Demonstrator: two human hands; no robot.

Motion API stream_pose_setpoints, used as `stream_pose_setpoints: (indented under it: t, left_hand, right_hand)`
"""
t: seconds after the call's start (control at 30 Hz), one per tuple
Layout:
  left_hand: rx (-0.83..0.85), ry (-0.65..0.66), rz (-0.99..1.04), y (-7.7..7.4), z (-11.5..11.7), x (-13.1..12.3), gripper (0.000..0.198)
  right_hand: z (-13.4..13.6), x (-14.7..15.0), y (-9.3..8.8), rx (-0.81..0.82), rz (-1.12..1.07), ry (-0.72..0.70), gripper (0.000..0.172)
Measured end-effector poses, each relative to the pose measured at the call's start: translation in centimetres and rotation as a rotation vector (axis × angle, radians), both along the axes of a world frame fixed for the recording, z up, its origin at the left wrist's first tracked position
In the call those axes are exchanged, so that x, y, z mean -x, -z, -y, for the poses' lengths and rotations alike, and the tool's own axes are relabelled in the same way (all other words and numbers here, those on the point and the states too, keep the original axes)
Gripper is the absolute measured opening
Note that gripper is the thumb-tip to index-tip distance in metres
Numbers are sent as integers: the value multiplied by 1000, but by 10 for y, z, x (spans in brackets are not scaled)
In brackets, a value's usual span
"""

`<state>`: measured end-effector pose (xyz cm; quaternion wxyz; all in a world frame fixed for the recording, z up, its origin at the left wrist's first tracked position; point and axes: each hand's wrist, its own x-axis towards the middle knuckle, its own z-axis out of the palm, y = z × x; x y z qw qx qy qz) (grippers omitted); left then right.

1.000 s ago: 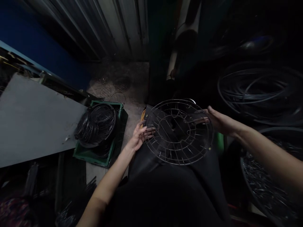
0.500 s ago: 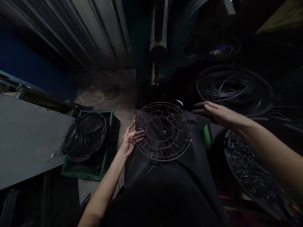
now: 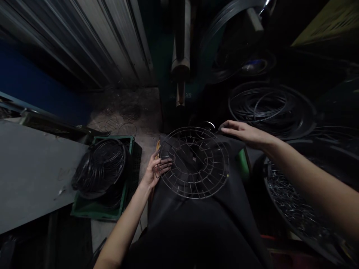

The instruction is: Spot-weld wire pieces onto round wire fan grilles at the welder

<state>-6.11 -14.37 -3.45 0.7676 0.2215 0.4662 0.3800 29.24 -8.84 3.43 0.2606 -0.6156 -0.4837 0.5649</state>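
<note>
A round wire grille (image 3: 191, 173), made of concentric rings joined by short spokes, lies level above my dark-clad lap. My left hand (image 3: 153, 172) grips its left rim, with the fingers passing under the wires and the thumb at the outer edge. Beyond the grille's upper right edge is my right hand (image 3: 237, 130), palm downward, its fingers bent and drawn together near the dark machine. Whatever those fingertips touch is lost in shadow. A shiny round metal part (image 3: 209, 126) sits just left of them, behind the grille.
On the left, a green crate (image 3: 97, 213) carries a basin of black wire rings (image 3: 103, 164). Coiled wire (image 3: 258, 104) lies at the upper right, above a tub of small metal pieces (image 3: 291, 198). A cylindrical machine arm (image 3: 181, 59) juts down ahead. A green block (image 3: 243, 164) stands right of my lap.
My right hand has moved left, closer to the grille, and its outstretched fingers have bent inward. The left hand keeps its hold on the grille. The view has shifted slightly.
</note>
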Motion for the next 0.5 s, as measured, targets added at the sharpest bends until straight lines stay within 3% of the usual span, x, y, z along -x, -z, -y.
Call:
stream_pose_setpoints:
  t: [0.27,0.5]
  left_hand:
    - [-78,-97,-17,-13,-1,-7,72]
    - [-105,-183,-67,-26,-5,-6,72]
  right_hand:
    - [26,-9,-11,-38,82,90,43]
    - [38,-3,-5,-91,124,70,46]
